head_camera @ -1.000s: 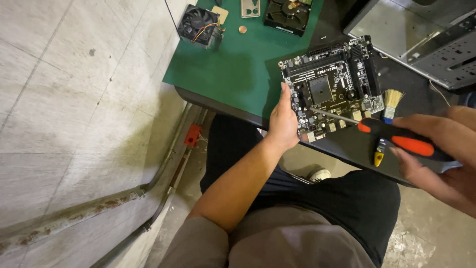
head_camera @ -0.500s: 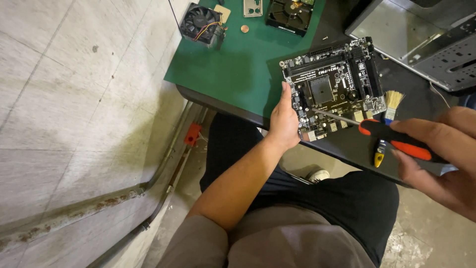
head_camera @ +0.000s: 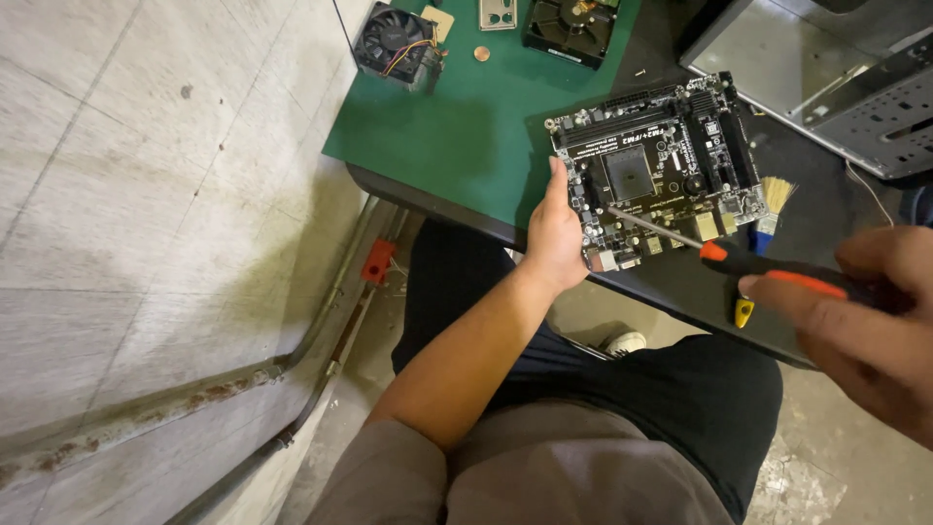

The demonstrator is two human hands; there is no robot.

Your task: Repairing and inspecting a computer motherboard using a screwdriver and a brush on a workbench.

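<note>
A black computer motherboard (head_camera: 661, 165) lies tilted at the near edge of the table. My left hand (head_camera: 554, 233) grips its left edge, thumb along the side. My right hand (head_camera: 865, 321) holds a screwdriver with an orange and black handle (head_camera: 787, 277). Its metal shaft reaches up and left, with the tip over the board near the square processor socket (head_camera: 627, 175).
A green mat (head_camera: 466, 117) covers the table's left part. On it sit a cooling fan (head_camera: 394, 39), a second black fan (head_camera: 569, 24), a small metal bracket (head_camera: 498, 12) and a coin (head_camera: 482, 53). A small brush (head_camera: 773, 204) and a grey computer case (head_camera: 836, 78) lie right of the board.
My right hand has come closer to the camera with the screwdriver, whose tip stays over the board. The left hand keeps its grip on the board's edge.
</note>
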